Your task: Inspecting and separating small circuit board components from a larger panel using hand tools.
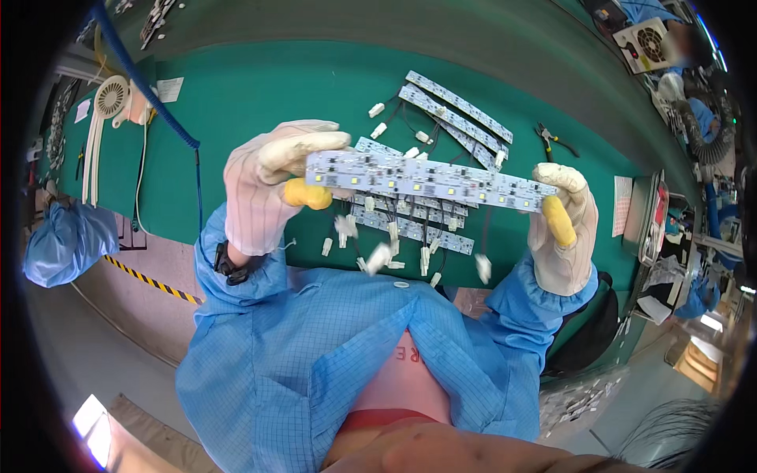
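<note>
Both gloved hands, left hand (264,185) and right hand (561,229), hold LED strip boards (426,183) aloft

The person wears a light blue smock with a fine grid pattern, open at the front over a red top, its sleeves gathered at elastic cuffs. Both the left hand (264,185) and the right hand (561,232) wear cream fabric gloves with yellow rubber caps on some fingertips. A dark watch (229,264) sits at the left wrist.
</note>
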A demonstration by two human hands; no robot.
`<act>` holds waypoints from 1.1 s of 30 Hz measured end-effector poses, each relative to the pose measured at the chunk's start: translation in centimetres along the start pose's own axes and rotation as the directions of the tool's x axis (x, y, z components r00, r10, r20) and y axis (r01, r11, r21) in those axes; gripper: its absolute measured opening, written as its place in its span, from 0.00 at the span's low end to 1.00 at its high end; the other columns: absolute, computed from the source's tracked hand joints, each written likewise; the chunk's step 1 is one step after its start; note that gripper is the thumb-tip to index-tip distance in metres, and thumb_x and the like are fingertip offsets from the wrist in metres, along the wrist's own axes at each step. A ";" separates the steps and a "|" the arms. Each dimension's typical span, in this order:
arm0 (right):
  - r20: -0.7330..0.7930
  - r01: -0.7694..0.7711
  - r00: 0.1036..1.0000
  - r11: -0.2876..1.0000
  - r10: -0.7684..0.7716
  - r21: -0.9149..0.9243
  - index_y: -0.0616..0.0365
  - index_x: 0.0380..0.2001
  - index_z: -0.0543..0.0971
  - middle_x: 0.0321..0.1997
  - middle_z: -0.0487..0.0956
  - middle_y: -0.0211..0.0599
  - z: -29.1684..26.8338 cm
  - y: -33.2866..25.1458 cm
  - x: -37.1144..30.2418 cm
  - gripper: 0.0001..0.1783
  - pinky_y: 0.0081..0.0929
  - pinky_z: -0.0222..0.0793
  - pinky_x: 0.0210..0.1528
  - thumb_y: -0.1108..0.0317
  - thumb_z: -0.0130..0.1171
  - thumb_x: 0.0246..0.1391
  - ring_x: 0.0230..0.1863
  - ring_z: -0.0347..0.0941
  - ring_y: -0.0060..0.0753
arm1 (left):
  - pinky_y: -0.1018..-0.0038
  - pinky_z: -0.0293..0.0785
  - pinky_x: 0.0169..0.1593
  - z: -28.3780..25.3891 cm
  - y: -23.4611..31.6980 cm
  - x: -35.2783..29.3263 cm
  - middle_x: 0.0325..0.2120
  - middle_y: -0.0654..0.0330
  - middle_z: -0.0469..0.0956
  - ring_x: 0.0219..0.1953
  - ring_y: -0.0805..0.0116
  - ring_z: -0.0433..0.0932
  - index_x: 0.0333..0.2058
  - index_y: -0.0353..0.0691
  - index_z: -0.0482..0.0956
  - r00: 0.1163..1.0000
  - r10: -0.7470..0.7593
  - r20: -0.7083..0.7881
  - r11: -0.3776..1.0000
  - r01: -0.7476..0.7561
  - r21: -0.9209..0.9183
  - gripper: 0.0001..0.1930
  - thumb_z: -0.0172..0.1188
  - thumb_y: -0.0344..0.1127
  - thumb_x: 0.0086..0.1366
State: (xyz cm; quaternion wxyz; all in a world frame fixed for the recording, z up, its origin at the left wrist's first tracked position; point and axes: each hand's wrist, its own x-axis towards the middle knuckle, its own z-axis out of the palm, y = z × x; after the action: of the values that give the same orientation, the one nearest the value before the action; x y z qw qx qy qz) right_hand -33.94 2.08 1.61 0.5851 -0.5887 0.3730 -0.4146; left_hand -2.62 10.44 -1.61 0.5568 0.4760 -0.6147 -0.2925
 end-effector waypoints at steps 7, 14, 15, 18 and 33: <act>0.075 -0.194 0.978 0.981 0.196 -0.027 0.65 0.45 0.72 0.34 0.75 0.33 0.8 -1.9 0.2 0.25 0.11 0.62 0.33 0.57 0.65 0.51 0.32 0.71 0.18 | 0.74 0.76 0.43 0.2 0.6 -0.3 0.37 0.52 0.80 0.37 0.66 0.80 0.46 0.32 0.77 0.960 -0.265 -0.087 0.947 0.242 -0.213 0.25 0.65 0.43 0.54; 0.069 -0.067 0.995 0.998 0.068 -0.019 0.66 0.45 0.72 0.32 0.75 0.31 1.3 -0.6 0.4 0.27 0.10 0.58 0.28 0.54 0.64 0.52 0.27 0.68 0.14 | 0.75 0.77 0.39 -0.3 -0.6 -0.7 0.39 0.48 0.79 0.34 0.65 0.81 0.48 0.30 0.75 0.985 -0.143 -0.098 0.981 0.128 -0.147 0.31 0.63 0.52 0.56; 0.070 -0.042 0.997 0.999 0.042 0.008 0.65 0.45 0.72 0.32 0.75 0.31 1.4 -0.7 0.4 0.26 0.10 0.57 0.25 0.55 0.64 0.52 0.24 0.66 0.13 | 0.76 0.77 0.39 -0.3 -0.6 -0.8 0.38 0.48 0.79 0.34 0.64 0.81 0.48 0.29 0.75 0.983 -0.131 -0.130 0.984 0.113 -0.137 0.31 0.63 0.52 0.56; 0.086 -0.086 0.993 0.996 0.085 0.005 0.64 0.45 0.72 0.31 0.75 0.30 1.5 -1.1 0.2 0.25 0.09 0.52 0.21 0.56 0.65 0.51 0.18 0.62 0.10 | 0.76 0.78 0.38 -0.2 -0.9 -1.0 0.39 0.47 0.79 0.34 0.64 0.81 0.48 0.28 0.75 0.978 -0.135 -0.161 0.984 0.114 -0.133 0.30 0.63 0.50 0.57; 0.207 -0.096 0.975 0.993 0.081 0.064 0.67 0.48 0.71 0.31 0.79 0.34 1.5 -1.5 0.0 0.31 0.08 0.54 0.18 0.50 0.62 0.53 0.16 0.65 0.10 | 0.80 0.72 0.44 -0.6 -0.5 0.1 0.35 0.57 0.82 0.35 0.74 0.80 0.51 0.33 0.75 0.948 -0.307 -0.089 0.926 0.319 0.201 0.20 0.54 0.40 0.65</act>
State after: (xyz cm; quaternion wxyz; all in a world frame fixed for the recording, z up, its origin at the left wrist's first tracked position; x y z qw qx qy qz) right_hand -32.66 2.71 3.18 0.6595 -0.5891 0.3211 -0.3390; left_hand -1.89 10.26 -1.90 0.4658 0.6326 -0.5429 -0.2968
